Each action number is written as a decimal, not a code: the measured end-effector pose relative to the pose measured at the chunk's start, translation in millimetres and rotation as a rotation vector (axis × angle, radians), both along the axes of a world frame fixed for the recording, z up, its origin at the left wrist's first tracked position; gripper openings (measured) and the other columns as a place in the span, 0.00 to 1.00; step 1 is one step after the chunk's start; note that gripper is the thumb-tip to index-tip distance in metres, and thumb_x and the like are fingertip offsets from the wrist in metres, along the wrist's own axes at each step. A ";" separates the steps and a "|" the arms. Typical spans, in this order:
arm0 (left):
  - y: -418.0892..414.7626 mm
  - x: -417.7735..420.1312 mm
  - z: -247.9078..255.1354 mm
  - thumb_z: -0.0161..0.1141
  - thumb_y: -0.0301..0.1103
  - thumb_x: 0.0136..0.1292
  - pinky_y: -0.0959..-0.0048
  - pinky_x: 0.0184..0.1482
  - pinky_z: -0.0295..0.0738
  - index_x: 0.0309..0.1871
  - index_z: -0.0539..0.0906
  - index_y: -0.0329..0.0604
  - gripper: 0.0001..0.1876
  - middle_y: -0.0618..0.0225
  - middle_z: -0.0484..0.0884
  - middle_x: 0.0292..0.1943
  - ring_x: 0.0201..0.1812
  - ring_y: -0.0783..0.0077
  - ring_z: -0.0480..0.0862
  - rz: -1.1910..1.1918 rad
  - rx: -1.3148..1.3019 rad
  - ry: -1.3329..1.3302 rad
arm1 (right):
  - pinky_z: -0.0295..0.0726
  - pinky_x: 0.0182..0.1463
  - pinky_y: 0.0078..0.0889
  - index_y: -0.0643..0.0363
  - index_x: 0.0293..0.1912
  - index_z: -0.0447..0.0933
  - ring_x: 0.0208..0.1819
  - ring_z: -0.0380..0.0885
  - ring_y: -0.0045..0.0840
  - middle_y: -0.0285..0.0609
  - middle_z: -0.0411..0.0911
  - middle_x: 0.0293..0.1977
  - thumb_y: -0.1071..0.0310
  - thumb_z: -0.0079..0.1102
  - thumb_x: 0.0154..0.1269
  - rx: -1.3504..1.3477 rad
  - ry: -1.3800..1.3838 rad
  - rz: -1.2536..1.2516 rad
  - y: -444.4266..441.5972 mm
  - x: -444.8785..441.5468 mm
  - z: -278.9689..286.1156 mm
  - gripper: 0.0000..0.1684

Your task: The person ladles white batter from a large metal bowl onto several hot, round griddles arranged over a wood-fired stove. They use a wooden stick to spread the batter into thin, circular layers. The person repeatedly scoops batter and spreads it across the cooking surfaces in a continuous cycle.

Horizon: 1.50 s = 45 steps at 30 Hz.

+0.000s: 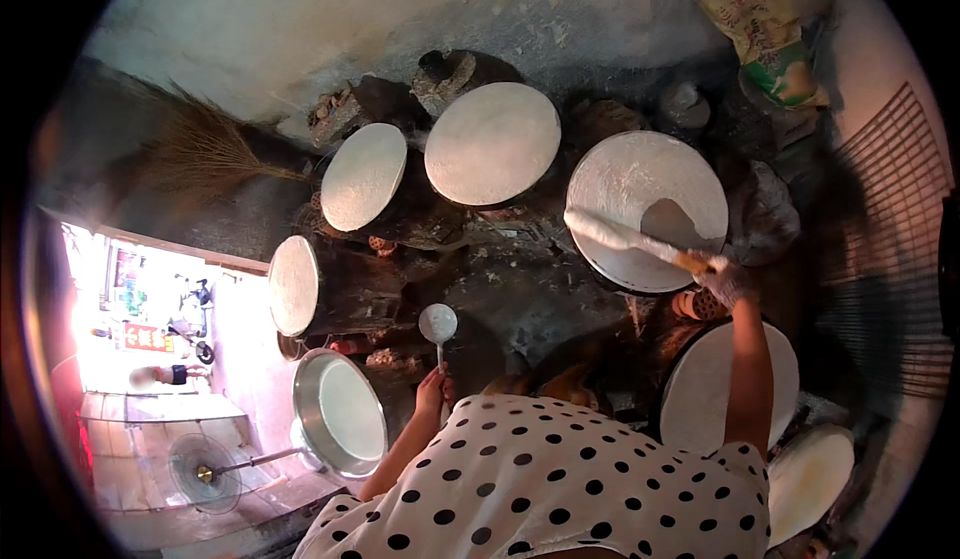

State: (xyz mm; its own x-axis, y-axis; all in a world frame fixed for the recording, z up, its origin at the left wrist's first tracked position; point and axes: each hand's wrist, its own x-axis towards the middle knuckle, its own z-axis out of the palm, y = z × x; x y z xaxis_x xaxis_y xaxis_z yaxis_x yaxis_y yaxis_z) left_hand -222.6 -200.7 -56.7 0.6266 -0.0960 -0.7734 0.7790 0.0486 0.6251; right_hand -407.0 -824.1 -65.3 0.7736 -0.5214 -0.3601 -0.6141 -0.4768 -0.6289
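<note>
My left hand (pixel 435 389) grips the handle of a ladle (pixel 438 324), whose round bowl looks whitish. In my right hand (pixel 729 284), which seems gloved, is the brownish handle end of a long spreader (pixel 611 231) coated with white batter. The spreader lies across a round griddle (pixel 645 165) covered by a pale layer of batter. A bare grey patch shows on that griddle beside the spreader. Left of my left hand stands a wide metal basin (pixel 301 390) holding white liquid batter (pixel 351 409). Below my right forearm is another pale-coated griddle (pixel 694 394).
More white-topped griddles (pixel 493 144) curve around me. Perforated coal briquettes (pixel 705 304) stand near the right griddle. A twig broom (pixel 214 150) leans at left. A wire lattice (pixel 892 244) lines the right wall. By the bright doorway are a standing fan (pixel 204 474) and, outside, a person (pixel 169 375).
</note>
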 end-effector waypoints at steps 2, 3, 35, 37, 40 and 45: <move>-3.8 9.0 4.4 0.47 0.31 0.71 0.77 0.19 0.63 0.59 0.73 0.46 0.15 0.72 0.71 0.22 0.18 0.77 0.67 -0.060 -0.005 0.001 | 0.78 0.49 0.33 0.46 0.53 0.79 0.44 0.79 0.27 0.43 0.81 0.45 0.56 0.65 0.59 0.080 -0.175 -0.070 10.4 -35.3 13.4 0.22; -4.2 13.9 6.0 0.46 0.31 0.72 0.77 0.20 0.63 0.60 0.72 0.45 0.15 0.72 0.70 0.23 0.18 0.77 0.67 -0.088 -0.005 -0.004 | 0.78 0.46 0.33 0.52 0.49 0.81 0.41 0.79 0.25 0.42 0.81 0.41 0.55 0.64 0.60 0.093 -0.347 -0.120 12.1 -54.8 5.4 0.19; 100.9 129.0 -18.3 0.45 0.32 0.72 0.79 0.16 0.65 0.63 0.71 0.48 0.18 0.74 0.71 0.21 0.15 0.79 0.69 -0.408 -0.212 0.036 | 0.75 0.27 0.47 0.59 0.26 0.82 0.23 0.80 0.38 0.44 0.79 0.18 0.38 0.54 0.63 -0.088 -0.329 -0.974 323.8 99.7 -106.5 0.31; 98.9 124.8 -20.5 0.45 0.32 0.73 0.79 0.16 0.63 0.64 0.71 0.47 0.18 0.73 0.71 0.20 0.16 0.79 0.68 -0.363 -0.247 0.032 | 0.76 0.32 0.42 0.62 0.27 0.83 0.26 0.81 0.36 0.46 0.81 0.21 0.35 0.50 0.63 0.062 -0.172 -0.999 311.4 74.3 -68.2 0.37; 73.8 114.5 1.8 0.45 0.33 0.73 0.79 0.16 0.63 0.63 0.72 0.47 0.17 0.73 0.71 0.20 0.15 0.79 0.67 -0.385 -0.177 -0.015 | 0.74 0.25 0.37 0.66 0.30 0.81 0.20 0.78 0.30 0.42 0.78 0.19 0.37 0.53 0.63 0.169 -0.295 -1.107 306.6 65.2 -19.5 0.36; 36.5 113.6 -0.3 0.46 0.34 0.73 0.78 0.17 0.64 0.62 0.73 0.48 0.17 0.73 0.71 0.20 0.15 0.78 0.68 -0.443 -0.197 0.023 | 0.73 0.23 0.37 0.63 0.29 0.80 0.18 0.77 0.30 0.42 0.78 0.21 0.38 0.53 0.63 0.349 -0.302 -0.883 301.0 55.9 -53.8 0.33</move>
